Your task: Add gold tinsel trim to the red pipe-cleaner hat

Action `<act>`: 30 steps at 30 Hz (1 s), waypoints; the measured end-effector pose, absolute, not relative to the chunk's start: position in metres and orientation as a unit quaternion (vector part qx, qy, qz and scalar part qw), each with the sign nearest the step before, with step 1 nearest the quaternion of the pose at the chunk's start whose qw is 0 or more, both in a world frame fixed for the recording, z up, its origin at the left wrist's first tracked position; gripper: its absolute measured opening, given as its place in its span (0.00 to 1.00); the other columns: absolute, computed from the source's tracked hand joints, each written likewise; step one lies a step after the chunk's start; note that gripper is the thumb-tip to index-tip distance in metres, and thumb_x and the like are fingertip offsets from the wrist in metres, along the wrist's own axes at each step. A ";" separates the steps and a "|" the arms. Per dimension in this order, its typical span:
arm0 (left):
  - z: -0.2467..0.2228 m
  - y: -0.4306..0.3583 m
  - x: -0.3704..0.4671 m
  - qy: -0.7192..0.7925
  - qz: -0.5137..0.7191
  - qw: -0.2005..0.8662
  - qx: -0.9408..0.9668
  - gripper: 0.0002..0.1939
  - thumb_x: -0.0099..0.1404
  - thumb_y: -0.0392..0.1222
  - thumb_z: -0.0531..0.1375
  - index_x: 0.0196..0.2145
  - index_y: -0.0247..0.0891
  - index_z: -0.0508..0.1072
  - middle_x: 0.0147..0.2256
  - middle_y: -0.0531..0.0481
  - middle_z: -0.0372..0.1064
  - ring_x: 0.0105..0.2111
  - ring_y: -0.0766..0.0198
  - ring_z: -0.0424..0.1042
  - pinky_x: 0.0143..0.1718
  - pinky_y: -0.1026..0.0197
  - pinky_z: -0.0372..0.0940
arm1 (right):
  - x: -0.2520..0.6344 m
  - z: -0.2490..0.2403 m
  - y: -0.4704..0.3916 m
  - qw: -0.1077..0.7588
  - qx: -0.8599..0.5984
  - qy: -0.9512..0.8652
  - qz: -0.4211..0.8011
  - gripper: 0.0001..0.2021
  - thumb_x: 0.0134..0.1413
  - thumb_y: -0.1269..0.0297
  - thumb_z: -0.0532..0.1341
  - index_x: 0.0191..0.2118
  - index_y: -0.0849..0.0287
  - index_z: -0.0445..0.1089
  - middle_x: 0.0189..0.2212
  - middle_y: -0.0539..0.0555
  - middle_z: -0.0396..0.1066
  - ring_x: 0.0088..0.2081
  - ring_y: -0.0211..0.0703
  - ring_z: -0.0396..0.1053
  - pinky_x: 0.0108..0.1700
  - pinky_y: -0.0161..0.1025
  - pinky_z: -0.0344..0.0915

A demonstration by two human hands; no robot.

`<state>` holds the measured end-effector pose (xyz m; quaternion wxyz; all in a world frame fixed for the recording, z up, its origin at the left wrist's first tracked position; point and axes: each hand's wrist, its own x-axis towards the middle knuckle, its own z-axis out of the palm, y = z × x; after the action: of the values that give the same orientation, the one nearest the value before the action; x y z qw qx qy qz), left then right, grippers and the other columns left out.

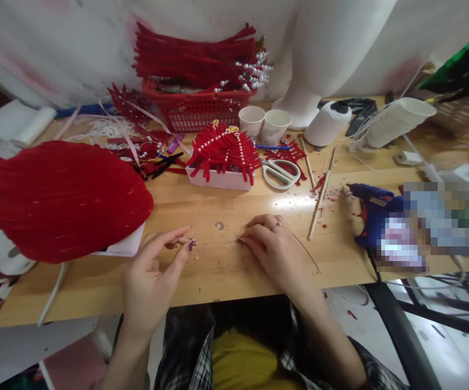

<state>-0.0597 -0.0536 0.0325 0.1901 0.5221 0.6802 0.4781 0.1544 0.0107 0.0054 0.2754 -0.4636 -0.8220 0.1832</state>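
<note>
My left hand [155,273] is over the front of the wooden table, index finger stretched out and thumb apart from it. Nothing is visible between them. My right hand [277,249], with a ring on one finger, rests on the tabletop with fingers bent and fingertips pressed together. What they hold, if anything, is hidden. A thin dark wire [308,253] shows beside the right hand; whether the fingers grip it I cannot tell. Between the hands lies a small shiny scrap [219,226]. Behind them, red fuzzy pieces with pearl beads [226,146] top a white box [218,179].
A large red fuzzy dome [70,200] stands at left. Scissors [281,174], paper cups [277,123], a thread cone [327,124] and a red basket [202,111] are behind. Thin sticks [321,197] and a blue glue gun [375,197] lie at right.
</note>
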 end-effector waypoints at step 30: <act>0.062 -0.111 -0.050 0.581 0.625 0.386 0.350 0.18 0.47 0.50 0.74 0.30 0.35 0.80 0.30 0.45 0.81 0.30 0.58 0.81 0.34 0.59 0.78 | 0.203 0.054 -0.075 0.375 -0.373 -0.839 0.131 0.20 0.64 0.70 0.58 0.60 0.58 0.67 0.53 0.61 0.74 0.55 0.53 0.69 0.55 0.54 0.70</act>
<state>-0.0499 -0.1112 0.0616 0.3859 0.3501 0.5809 0.6254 0.2029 -0.0745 0.0543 0.3750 -0.3730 -0.8386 0.1307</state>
